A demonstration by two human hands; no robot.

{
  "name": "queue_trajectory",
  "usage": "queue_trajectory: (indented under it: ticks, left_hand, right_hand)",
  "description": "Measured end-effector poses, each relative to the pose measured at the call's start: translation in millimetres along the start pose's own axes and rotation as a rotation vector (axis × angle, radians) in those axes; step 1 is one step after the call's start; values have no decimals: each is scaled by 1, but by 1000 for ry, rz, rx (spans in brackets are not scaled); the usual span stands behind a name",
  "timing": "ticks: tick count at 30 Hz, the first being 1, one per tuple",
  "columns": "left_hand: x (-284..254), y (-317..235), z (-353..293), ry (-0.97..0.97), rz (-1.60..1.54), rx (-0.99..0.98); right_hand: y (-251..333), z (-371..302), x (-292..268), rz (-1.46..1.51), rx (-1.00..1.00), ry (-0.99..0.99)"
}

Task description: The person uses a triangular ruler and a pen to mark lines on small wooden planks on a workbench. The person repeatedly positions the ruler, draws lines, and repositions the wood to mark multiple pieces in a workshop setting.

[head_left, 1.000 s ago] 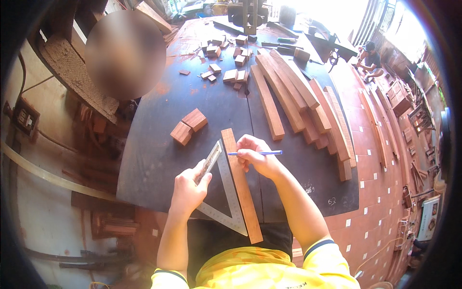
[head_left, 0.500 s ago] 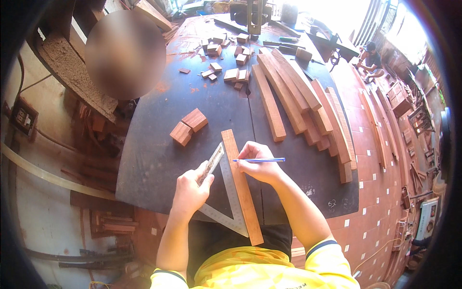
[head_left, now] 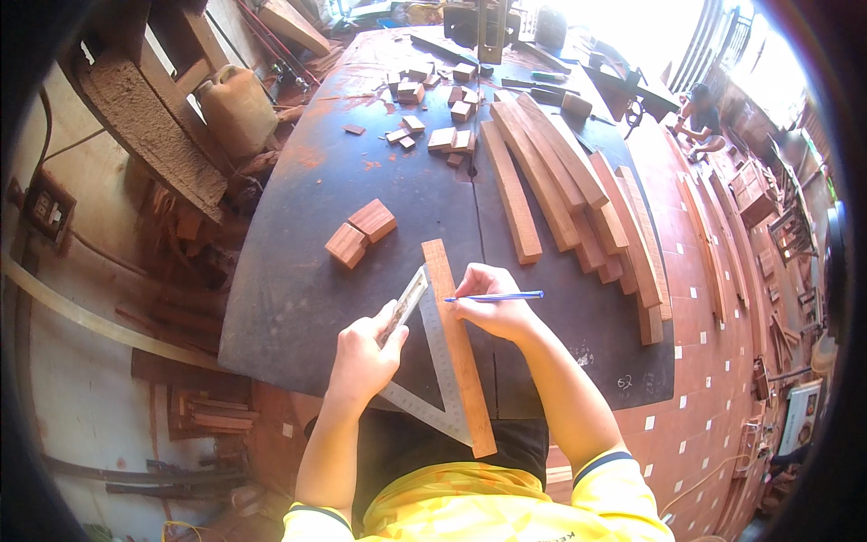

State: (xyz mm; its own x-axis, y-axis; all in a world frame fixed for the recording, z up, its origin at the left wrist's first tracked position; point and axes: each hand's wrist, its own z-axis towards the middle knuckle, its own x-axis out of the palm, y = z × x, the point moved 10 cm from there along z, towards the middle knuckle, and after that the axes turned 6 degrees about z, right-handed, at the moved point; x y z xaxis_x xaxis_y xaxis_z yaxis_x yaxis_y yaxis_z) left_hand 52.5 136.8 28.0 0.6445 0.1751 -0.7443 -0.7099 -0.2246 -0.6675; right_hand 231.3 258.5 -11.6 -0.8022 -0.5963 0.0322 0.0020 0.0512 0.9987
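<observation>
A long reddish-brown wooden strip (head_left: 460,357) lies over the near edge of the dark tabletop, its near end by my body. Against its left side rests a metal triangle square (head_left: 442,366). My left hand (head_left: 366,361) is closed around the square's thick, pale edge piece. In my right hand (head_left: 492,305) a blue pen (head_left: 513,295) is pinched, its tip at the strip near the far part of the square. Some of the right fingers rest by the strip's right side. Beyond my left hand sit two short wooden blocks (head_left: 372,219), touching or nearly touching each other.
Several long wooden pieces (head_left: 511,194) lie stacked on the right of the dark tabletop (head_left: 289,307). Small offcuts (head_left: 442,139) are scattered farther back. A beige jug (head_left: 237,110) stands left of the table. Another person (head_left: 700,122) crouches on the tiled floor at far right.
The view has shifted slightly, bringing the whole scene a little to the right. My hands, the pen, the square and the strip keep nearly the same places relative to each other.
</observation>
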Motion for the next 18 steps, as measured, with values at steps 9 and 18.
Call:
queue_trajectory:
  ticks: [9, 18]
  left_hand:
    - [-2, -6, 2, -2, 21, -2]
    - [-1, -6, 3, 53, 36, -80]
  right_hand:
    - [1, -1, 0, -3, 8, -20]
    - [-1, 0, 0, -60, -21, -28]
